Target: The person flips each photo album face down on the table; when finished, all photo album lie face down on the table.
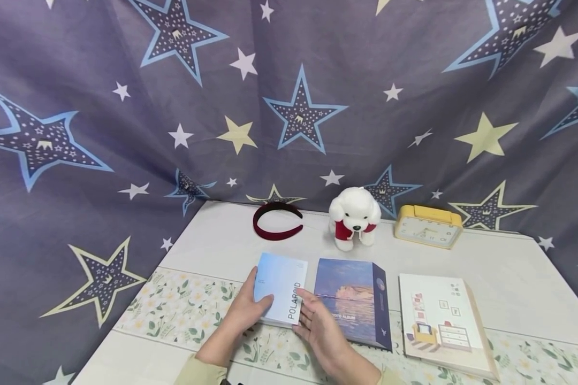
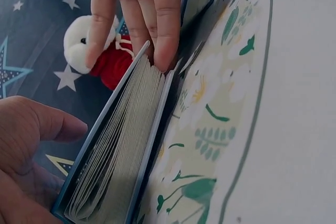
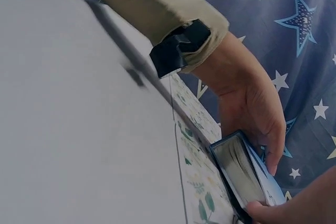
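Observation:
A light blue photo album [image 1: 280, 286] marked POLAROID lies on the table, its page block [image 2: 121, 150] facing the near side. My left hand [image 1: 245, 307] holds it at the left edge, thumb over the cover and the other fingers at the spine side. At the right edge, my right hand [image 1: 320, 326] touches the album's near corner with fairly straight fingers. These fingers [image 2: 165, 30] reach down to the cover's corner in the left wrist view. In the right wrist view, the left hand [image 3: 252, 103] is above the album and the right hand [image 3: 302, 203] beside it.
To the right lie a purple photo album [image 1: 349, 302] and a white book [image 1: 438, 321] with a room drawing. Behind stand a red headband [image 1: 270, 234], a white plush dog [image 1: 355, 211] in red and a yellow alarm clock [image 1: 428, 227]. A starry curtain [image 1: 298, 32] hangs behind the table.

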Demonstrator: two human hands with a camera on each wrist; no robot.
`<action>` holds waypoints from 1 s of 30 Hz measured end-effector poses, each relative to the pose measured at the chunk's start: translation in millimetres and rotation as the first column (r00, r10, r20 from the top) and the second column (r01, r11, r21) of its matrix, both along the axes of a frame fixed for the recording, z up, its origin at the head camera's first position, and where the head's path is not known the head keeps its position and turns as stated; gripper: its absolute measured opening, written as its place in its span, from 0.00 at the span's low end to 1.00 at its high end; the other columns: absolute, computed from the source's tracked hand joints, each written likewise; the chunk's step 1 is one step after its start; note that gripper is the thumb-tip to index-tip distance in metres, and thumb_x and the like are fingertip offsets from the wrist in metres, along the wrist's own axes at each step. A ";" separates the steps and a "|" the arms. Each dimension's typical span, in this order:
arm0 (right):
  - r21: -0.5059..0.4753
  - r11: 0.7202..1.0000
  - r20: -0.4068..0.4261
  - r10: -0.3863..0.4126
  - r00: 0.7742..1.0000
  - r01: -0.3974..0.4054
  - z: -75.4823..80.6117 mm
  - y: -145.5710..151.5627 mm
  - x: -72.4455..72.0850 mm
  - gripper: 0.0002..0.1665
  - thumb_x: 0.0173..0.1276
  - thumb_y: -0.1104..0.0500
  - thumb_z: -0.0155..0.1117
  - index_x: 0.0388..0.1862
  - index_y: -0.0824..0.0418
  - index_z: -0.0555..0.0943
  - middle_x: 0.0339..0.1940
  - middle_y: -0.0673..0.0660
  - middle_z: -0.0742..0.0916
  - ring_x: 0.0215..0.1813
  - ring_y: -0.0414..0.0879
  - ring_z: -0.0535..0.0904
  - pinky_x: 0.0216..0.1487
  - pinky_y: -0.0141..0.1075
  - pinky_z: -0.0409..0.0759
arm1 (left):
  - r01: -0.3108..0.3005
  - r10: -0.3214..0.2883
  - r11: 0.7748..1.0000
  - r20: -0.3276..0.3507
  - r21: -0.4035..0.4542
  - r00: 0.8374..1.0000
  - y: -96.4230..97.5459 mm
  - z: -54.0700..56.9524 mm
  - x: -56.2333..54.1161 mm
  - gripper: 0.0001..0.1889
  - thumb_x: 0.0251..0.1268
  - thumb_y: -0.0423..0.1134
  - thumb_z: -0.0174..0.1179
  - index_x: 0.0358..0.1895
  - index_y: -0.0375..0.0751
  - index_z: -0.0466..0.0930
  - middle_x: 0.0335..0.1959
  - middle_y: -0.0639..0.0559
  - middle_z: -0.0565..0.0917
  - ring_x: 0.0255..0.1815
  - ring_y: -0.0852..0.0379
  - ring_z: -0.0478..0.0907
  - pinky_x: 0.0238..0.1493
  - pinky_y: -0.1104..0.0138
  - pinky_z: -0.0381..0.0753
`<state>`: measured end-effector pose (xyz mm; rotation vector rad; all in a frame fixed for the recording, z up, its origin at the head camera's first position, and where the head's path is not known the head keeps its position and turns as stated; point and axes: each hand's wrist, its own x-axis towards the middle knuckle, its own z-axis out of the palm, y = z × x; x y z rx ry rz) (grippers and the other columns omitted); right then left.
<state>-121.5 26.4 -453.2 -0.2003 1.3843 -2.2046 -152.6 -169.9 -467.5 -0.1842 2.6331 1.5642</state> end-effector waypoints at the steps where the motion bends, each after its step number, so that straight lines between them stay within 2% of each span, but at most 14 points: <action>1: 0.007 1.000 -0.005 -0.007 1.000 0.007 -0.4 -0.5 0.9 0.40 0.77 0.46 0.36 0.78 0.67 0.46 0.77 0.70 0.56 0.75 0.62 0.54 0.71 0.54 0.59 | 0.002 -0.002 1.000 0.002 0.004 1.000 -0.3 0.2 0.1 0.43 0.65 0.36 0.58 0.78 0.36 0.43 0.78 0.36 0.50 0.77 0.37 0.45 0.73 0.45 0.44; 5: 0.015 0.999 -0.014 -0.029 0.999 0.029 0.1 -2.0 3.6 0.38 0.77 0.47 0.37 0.77 0.68 0.48 0.75 0.68 0.61 0.72 0.58 0.61 0.67 0.48 0.63 | 0.004 -0.004 1.000 0.002 0.016 1.000 -1.2 0.0 0.7 0.42 0.65 0.36 0.57 0.78 0.35 0.43 0.77 0.35 0.50 0.77 0.36 0.45 0.73 0.44 0.44; 12: 0.021 0.999 -0.034 -0.048 0.998 0.048 5.7 -3.0 4.0 0.39 0.75 0.48 0.41 0.77 0.66 0.49 0.70 0.66 0.67 0.64 0.53 0.68 0.63 0.42 0.67 | -0.027 0.022 0.997 0.060 0.076 0.998 -4.0 0.6 -0.8 0.43 0.66 0.37 0.57 0.79 0.40 0.41 0.78 0.39 0.47 0.78 0.38 0.42 0.73 0.45 0.42; 16: 0.018 0.998 -0.045 -0.054 0.998 0.055 7.3 -2.3 2.9 0.40 0.74 0.48 0.41 0.77 0.67 0.48 0.70 0.67 0.67 0.64 0.54 0.68 0.66 0.45 0.65 | -0.022 0.015 0.995 0.069 0.096 0.997 -5.5 1.9 -1.9 0.43 0.66 0.38 0.57 0.79 0.41 0.40 0.79 0.39 0.46 0.78 0.38 0.41 0.73 0.44 0.41; 21: 0.004 0.998 -0.013 -0.056 0.998 0.056 7.4 -1.9 0.2 0.40 0.72 0.51 0.42 0.77 0.67 0.48 0.71 0.68 0.66 0.68 0.56 0.65 0.71 0.50 0.59 | -0.022 0.014 0.992 0.069 0.123 0.998 -6.5 1.3 -2.1 0.43 0.67 0.37 0.57 0.79 0.41 0.40 0.79 0.39 0.45 0.78 0.39 0.40 0.74 0.45 0.40; 27: 0.007 0.999 0.001 -0.052 0.999 0.052 7.5 -0.3 -2.2 0.39 0.71 0.51 0.43 0.76 0.68 0.51 0.67 0.66 0.71 0.63 0.52 0.69 0.68 0.48 0.64 | -0.036 0.027 0.990 0.073 0.135 0.997 -7.5 2.0 0.7 0.43 0.67 0.37 0.56 0.79 0.42 0.40 0.79 0.38 0.46 0.77 0.37 0.41 0.73 0.44 0.41; 30: 0.012 0.999 -0.002 -0.041 0.999 0.041 8.1 1.3 -3.3 0.39 0.72 0.49 0.42 0.76 0.67 0.50 0.68 0.67 0.70 0.64 0.54 0.68 0.68 0.48 0.65 | -0.045 0.035 0.989 0.071 0.141 0.997 -7.9 1.5 0.9 0.43 0.67 0.38 0.57 0.79 0.42 0.40 0.79 0.38 0.45 0.78 0.37 0.41 0.73 0.44 0.41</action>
